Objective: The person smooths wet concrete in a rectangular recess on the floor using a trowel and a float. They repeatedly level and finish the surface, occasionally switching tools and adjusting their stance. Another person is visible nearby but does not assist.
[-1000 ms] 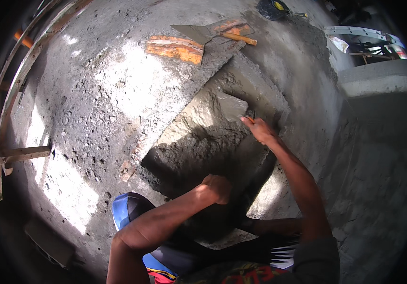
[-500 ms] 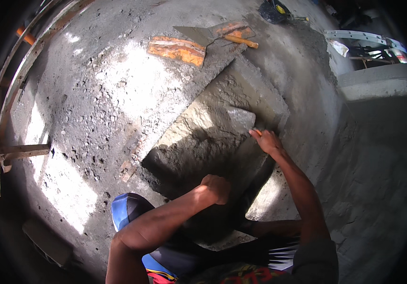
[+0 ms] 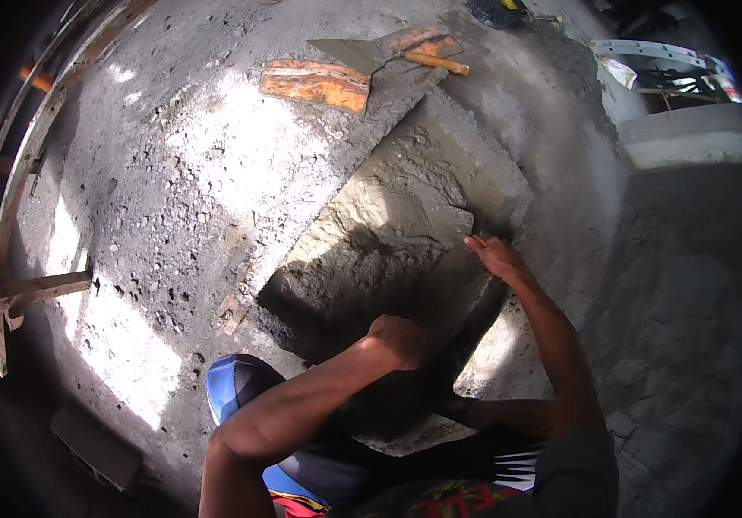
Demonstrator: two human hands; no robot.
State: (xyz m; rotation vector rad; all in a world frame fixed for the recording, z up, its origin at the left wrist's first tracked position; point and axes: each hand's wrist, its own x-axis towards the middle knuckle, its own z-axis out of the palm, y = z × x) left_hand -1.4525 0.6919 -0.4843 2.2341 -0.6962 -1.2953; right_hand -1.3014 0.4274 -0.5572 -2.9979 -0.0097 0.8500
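My right hand is closed around the orange handle of a trowel, whose grey, mortar-smeared blade lies in wet mortar. The mortar fills part of a rectangular mixing trough set at an angle in front of me. Its surface is lumpy on the left and smoother along the right wall. My left hand is a closed fist over the shaded near side of the trough. Shadow hides whether its fingers grip the rim or anything else.
Beyond the trough lie a pointed trowel with a wooden handle and orange, mortar-stained boards. A dark bucket stands farther back. Wooden bars are at left, a low ledge at right. Rough grit covers the floor.
My right hand has shifted slightly right with the trowel, and the blade now sits lower and more blended into the mortar. My left fist has hardly moved. The view has tilted a little.
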